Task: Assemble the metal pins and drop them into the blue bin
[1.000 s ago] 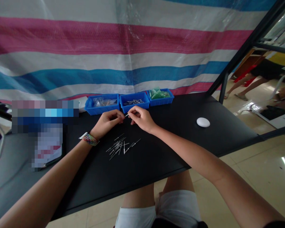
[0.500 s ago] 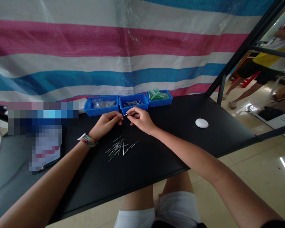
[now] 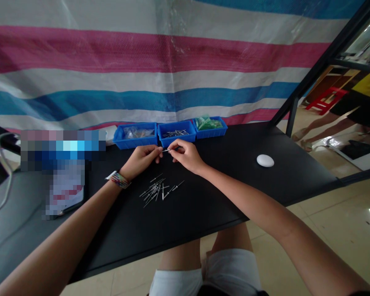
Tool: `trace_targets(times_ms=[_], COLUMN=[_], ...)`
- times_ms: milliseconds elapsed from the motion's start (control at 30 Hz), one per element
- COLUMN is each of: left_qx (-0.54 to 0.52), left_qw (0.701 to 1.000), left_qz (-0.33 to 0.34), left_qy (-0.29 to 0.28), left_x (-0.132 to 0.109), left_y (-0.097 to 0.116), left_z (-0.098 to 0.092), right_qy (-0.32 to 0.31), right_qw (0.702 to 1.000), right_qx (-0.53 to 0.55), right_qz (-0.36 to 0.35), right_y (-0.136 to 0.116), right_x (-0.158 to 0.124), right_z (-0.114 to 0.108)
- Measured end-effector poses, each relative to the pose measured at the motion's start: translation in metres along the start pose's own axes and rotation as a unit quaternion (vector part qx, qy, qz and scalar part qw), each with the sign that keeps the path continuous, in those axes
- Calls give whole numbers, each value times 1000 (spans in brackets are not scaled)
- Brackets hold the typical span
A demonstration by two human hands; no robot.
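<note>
A thin silver pop rivet (image 3: 165, 151) spans the gap between my two hands, just in front of the middle blue bin. My left hand (image 3: 145, 157), with a woven bracelet at the wrist, pinches one end. The other end sits between the thumb and fingers of my right hand (image 3: 185, 155). Below them, a loose pile of pop rivets (image 3: 156, 190) lies on the black table (image 3: 216, 197). More rivets are in the middle blue bin (image 3: 176, 142).
The left blue bin (image 3: 135, 142) holds clear plastic bags; the right blue bin (image 3: 212, 132) holds green packets. A white oval object (image 3: 265, 160) lies at the right. Leftward are a blurred-out item (image 3: 66, 176) and a cable (image 3: 6, 164). A person's legs (image 3: 323, 123) show beyond the frame.
The view has shifted slightly, so the table and bins appear a little further right. Both hands keep the rivet between them, with little other movement. The person in the background has moved.
</note>
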State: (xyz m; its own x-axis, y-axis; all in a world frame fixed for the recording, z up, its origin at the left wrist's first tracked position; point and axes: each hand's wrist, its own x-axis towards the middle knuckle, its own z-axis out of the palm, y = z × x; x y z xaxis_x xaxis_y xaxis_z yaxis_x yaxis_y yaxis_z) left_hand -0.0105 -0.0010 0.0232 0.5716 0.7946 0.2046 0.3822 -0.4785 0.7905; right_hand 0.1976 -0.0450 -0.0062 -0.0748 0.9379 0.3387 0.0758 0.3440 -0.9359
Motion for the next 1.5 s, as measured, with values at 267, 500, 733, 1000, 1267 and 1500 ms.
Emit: trace_targets(times_ms=[267,500,733,1000,1267,1500], left_qx=[-17,-78,-95,-47,-55,-72], left_qw=[1000,997,995,999,998,997], left_qz=[-15,3,10,9,-9,3], left_qy=[2,13,6,11,13,20], left_x=[-1,0,0,-1,0,-1], left_y=[-3,1,1,4,3,6], left_z=[1,-1,-2,-1,0,-1], right_qy=[-2,9,1,-1,15,2], right_qw=[1000,1000,1000,999,1000,1000], right_qx=[4,-10,-1,26,21,2], right_qz=[-8,7,22,34,6,14], right_y=[-1,-1,1,0,-1,1], right_x=[-2,0,1,1,0,1], right_z=[1,0,1,-2,-2,-2])
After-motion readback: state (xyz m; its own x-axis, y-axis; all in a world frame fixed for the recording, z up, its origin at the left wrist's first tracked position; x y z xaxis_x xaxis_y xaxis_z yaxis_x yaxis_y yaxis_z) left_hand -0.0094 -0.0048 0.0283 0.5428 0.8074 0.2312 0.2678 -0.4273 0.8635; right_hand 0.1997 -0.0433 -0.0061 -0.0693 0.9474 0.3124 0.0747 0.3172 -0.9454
